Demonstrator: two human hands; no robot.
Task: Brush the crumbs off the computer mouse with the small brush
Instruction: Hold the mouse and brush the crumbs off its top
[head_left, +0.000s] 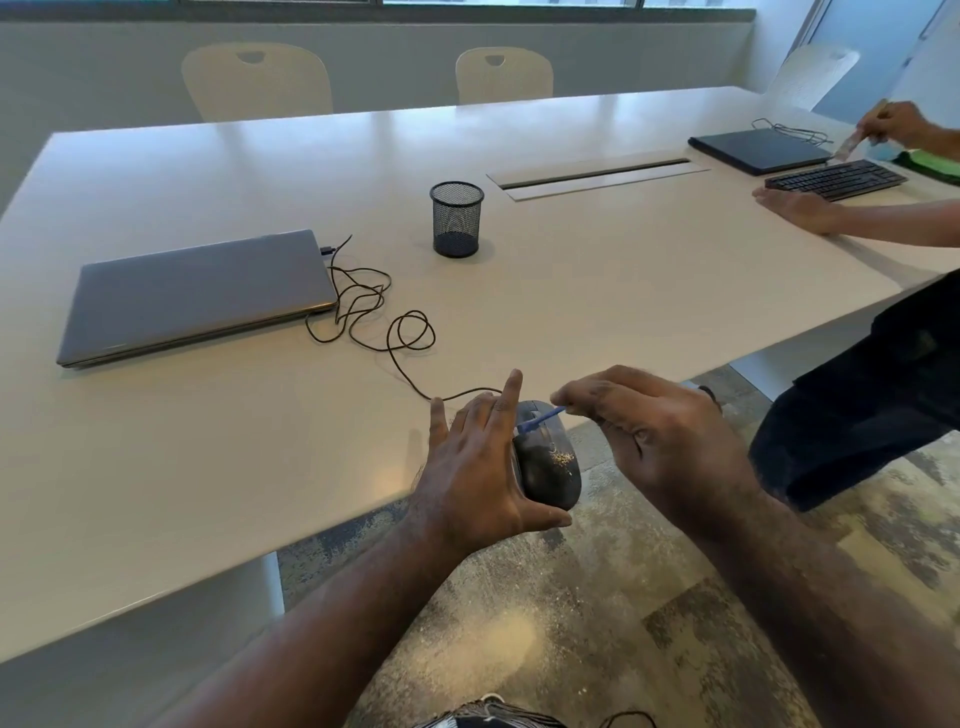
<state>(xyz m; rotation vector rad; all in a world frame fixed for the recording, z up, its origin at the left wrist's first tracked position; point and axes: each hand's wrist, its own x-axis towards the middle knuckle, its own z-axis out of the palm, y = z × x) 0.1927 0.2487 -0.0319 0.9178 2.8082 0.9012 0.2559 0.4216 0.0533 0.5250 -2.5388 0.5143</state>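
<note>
Mouse (548, 457) cradled by left hand (478, 467), right hand (660, 436) pinching brush (540, 420)

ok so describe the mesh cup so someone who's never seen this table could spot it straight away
On the long white table, look past the closed grey laptop toward the middle, just left of the cable slot. There the mesh cup stands upright and alone: a black see-through wire cylinder, the only tall thing among flat devices.

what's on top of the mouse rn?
A patch of pale crumbs sits on the mouse near its back; the blue brush tip rests near its front. The left hand covers its left side, so anything there is hidden.
</note>
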